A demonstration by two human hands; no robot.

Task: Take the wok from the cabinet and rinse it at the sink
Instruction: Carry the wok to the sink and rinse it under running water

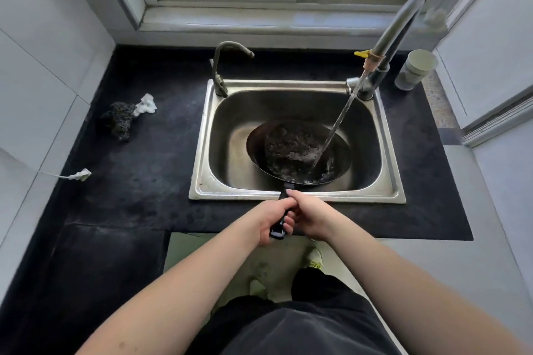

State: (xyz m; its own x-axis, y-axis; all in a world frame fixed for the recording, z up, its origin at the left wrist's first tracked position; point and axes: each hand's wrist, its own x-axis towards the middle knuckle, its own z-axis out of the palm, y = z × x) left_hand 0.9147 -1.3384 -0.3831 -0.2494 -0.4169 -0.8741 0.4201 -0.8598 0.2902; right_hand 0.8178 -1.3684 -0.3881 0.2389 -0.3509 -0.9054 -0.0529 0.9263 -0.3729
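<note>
The black wok [300,153] lies inside the steel sink [202,153], tilted a little toward me, with water pooled and splashing in its bowl. A stream of water falls from the tall grey faucet [395,29] at the sink's back right into the wok. The wok's black handle crosses the sink's front rim toward me. My left hand [274,219] is closed around the handle's end. My right hand [310,215] grips the same handle just beside it, thumb stretched forward along the handle.
A second, smaller curved tap [227,66] stands at the sink's back left. On the black counter to the left lie a dark scouring pad [119,119], a white crumpled rag [147,104] and a white plug [80,174]. A pale cup [415,69] stands at the back right.
</note>
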